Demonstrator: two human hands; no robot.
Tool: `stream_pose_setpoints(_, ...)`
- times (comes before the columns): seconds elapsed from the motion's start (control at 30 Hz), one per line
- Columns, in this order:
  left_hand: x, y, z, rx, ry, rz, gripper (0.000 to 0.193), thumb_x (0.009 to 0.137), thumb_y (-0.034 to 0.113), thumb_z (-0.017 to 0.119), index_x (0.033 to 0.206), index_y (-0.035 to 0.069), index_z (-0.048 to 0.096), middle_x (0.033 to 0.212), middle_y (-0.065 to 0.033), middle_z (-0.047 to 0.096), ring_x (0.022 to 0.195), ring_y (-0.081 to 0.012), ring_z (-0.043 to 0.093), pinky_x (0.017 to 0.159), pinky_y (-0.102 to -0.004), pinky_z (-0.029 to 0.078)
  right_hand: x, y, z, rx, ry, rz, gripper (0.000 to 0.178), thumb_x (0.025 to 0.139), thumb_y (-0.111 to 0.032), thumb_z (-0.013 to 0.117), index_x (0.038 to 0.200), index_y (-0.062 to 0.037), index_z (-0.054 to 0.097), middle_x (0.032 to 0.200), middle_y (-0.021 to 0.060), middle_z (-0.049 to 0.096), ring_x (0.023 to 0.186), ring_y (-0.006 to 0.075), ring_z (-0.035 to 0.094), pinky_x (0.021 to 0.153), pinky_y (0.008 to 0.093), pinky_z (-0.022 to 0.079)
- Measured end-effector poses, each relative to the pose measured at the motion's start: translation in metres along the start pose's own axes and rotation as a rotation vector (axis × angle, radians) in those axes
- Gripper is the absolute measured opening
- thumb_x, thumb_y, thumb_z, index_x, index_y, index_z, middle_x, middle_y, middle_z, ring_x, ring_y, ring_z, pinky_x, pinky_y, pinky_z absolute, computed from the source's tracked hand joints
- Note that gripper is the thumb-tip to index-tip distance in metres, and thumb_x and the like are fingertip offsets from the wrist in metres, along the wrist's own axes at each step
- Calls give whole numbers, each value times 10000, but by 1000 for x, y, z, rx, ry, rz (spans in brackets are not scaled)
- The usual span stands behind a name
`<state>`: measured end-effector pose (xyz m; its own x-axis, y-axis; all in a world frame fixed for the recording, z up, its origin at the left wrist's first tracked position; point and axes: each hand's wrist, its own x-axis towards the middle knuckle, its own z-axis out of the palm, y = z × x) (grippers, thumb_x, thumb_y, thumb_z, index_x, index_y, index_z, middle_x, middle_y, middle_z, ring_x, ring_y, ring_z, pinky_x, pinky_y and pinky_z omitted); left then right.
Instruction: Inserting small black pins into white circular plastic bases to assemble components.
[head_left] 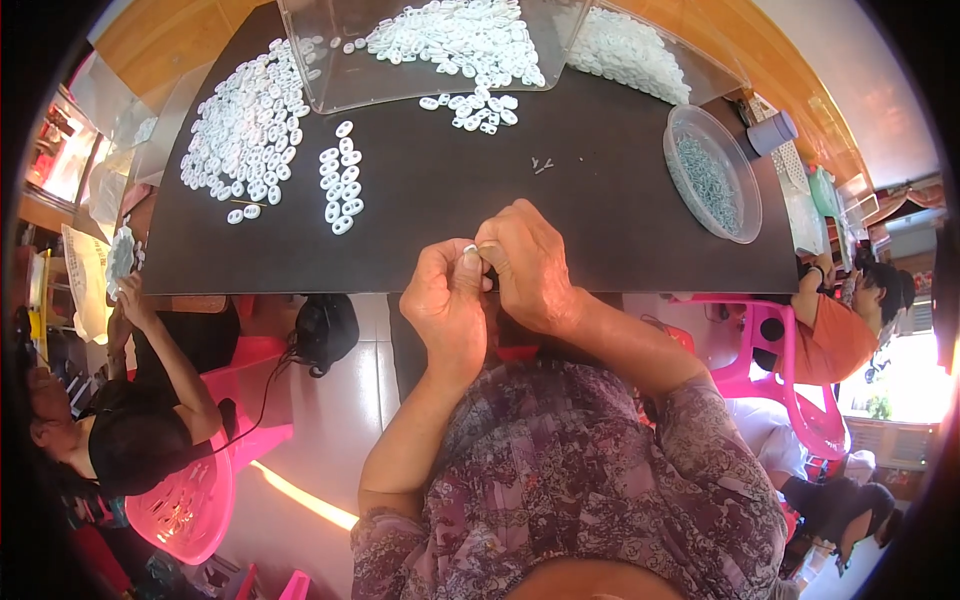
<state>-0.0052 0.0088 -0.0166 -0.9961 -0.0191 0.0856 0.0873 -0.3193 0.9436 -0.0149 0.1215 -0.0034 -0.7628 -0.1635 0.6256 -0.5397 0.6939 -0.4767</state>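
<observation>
Left hand (447, 296): pinches a small white ring (470, 249).
Right hand (527, 264): grips the ring too.
Tip: keep it steady over the desk (450, 190).

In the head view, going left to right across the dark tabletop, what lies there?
Loose heap of white rings → short double row of white rings → clear tray spilling rings → tiny metal bits → round clear bowl of small metal parts.
</observation>
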Motion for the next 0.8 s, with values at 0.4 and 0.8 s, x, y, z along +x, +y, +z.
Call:
stream_pose_setpoints(0.4, 5, 2, -6, -142, -17, -131, 105, 889, 55, 572, 906, -47, 585, 723, -55, 595, 580, -91, 539, 481, -205, 441, 6, -4, -16, 281, -148, 380, 30, 792, -53, 580, 783, -25, 575, 725, 78, 560, 690, 231, 533, 612, 341, 446)
stream_pose_setpoints(0.8, 4, 5, -6, -106, -16, -126, 94, 884, 44, 574, 901, -47, 590, 729, -56, 599, 586, -89, 543, 475, -201, 441, 10, 7, -15, 204, -176, 53, 26, 785, -47, 564, 773, -25, 569, 704, 83, 553, 666, 274, 522, 594, 365, 443)
